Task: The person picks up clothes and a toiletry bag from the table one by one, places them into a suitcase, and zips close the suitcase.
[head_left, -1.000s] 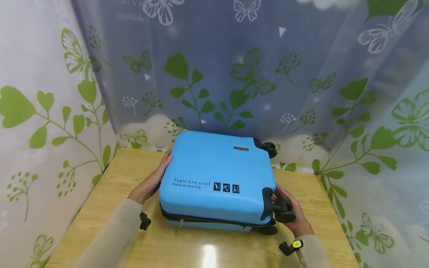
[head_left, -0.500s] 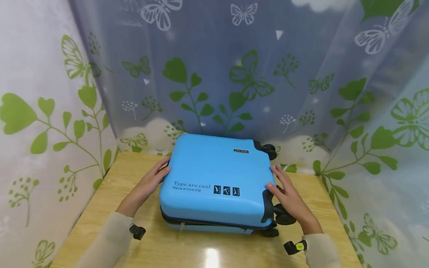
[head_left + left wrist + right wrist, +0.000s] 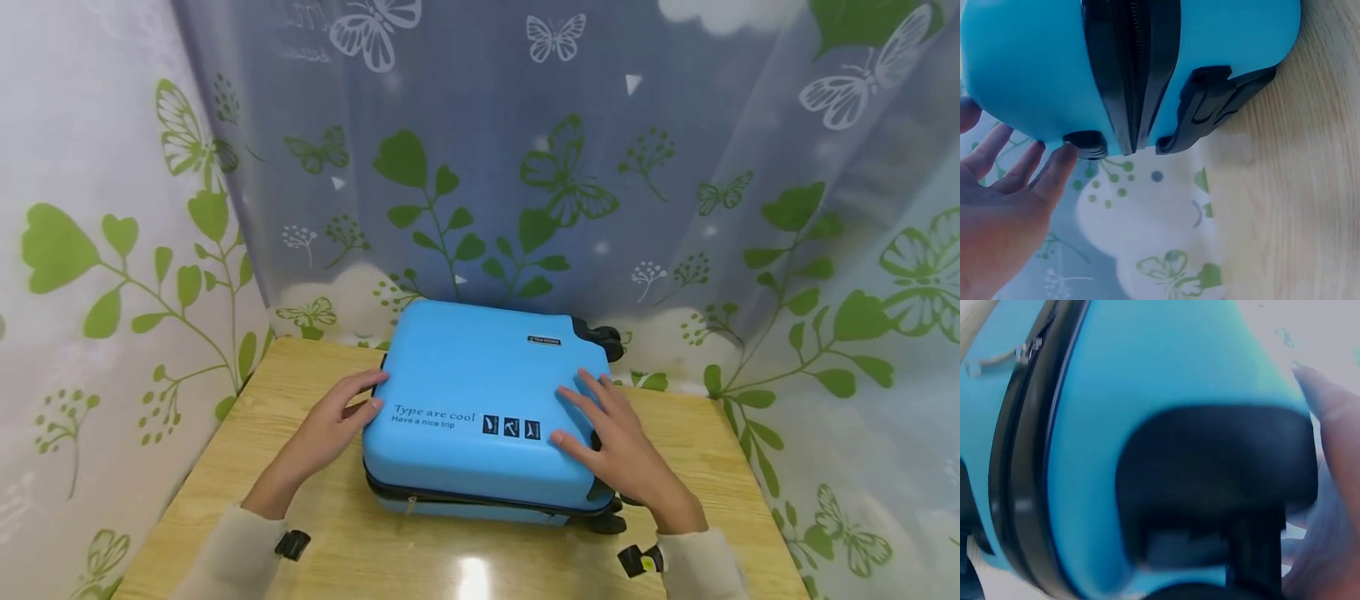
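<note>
A light blue suitcase [image 3: 480,375] lies flat on the wooden table, its black wheels [image 3: 603,340] to the right. My left hand [image 3: 318,433] touches the suitcase's left edge with extended fingers; in the left wrist view its fingertips reach a small black fitting [image 3: 1087,144] beside the zipper seam [image 3: 1135,69]. Over the top near the front right corner, my right hand [image 3: 626,446] is spread, fingers apart; whether its fingertips touch the shell I cannot tell. The right wrist view shows the black corner guard [image 3: 1210,462] and a zipper pull [image 3: 997,361], with the right thumb [image 3: 1335,419] beside them.
The wooden table [image 3: 360,550] extends in front of and beside the suitcase. A curtain [image 3: 465,167] printed with leaves and butterflies stands close behind it, and patterned cloth walls [image 3: 97,367] flank both sides.
My right hand has moved from below the front right wheel, up past the right edge, to over the top. My left hand has shifted slightly along the left edge. The suitcase stays in place.
</note>
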`<state>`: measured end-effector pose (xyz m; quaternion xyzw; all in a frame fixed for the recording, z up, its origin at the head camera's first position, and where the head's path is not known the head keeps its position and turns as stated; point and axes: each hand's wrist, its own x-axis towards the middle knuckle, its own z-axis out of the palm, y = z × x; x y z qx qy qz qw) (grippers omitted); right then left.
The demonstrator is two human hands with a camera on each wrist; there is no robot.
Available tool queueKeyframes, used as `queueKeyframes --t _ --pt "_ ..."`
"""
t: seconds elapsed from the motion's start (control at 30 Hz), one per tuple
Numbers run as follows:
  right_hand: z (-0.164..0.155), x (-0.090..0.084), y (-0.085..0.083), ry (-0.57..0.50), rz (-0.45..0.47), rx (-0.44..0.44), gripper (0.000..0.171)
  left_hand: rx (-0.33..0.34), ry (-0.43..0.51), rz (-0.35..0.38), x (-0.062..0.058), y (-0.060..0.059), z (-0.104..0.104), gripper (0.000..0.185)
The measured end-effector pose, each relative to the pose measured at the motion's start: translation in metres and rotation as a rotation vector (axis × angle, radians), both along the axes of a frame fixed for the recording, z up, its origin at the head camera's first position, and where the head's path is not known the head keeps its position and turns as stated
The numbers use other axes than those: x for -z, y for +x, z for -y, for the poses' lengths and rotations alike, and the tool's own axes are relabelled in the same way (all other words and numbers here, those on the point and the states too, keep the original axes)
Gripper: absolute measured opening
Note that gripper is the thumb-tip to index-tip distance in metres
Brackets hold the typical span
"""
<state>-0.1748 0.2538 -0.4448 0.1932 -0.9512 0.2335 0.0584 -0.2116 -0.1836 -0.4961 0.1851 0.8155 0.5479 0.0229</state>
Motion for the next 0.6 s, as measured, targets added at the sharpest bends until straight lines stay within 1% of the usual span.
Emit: queueKeyframes --t 0.13,0.27,0.4,0.47,0.6 --pt "0.015 -0.002 0.000 0.068 -0.045 -0.013 0.070 -0.028 -0.056 -0.061 -0.004 0.009 -0.002 0.044" --pt "0.029 -0.005 0.000 0.117 -0.063 -0.033 0.075 -0.063 -0.144 -0.160 -0.008 0.021 -0.005 0.041" --pt "0.038 -0.006 0.001 0.176 -0.077 -0.067 0.078 -0.105 -0.244 -0.250 -0.012 0.033 -0.009 0.042" --pt "0.042 -0.006 0.001 0.208 -0.085 -0.080 0.082 -0.127 -0.283 -0.274 -0.012 0.039 -0.010 0.044" --pt "0.048 -0.005 0.003 0.249 -0.098 -0.107 0.092 -0.164 -0.327 -0.298 -0.008 0.049 -0.009 0.052"
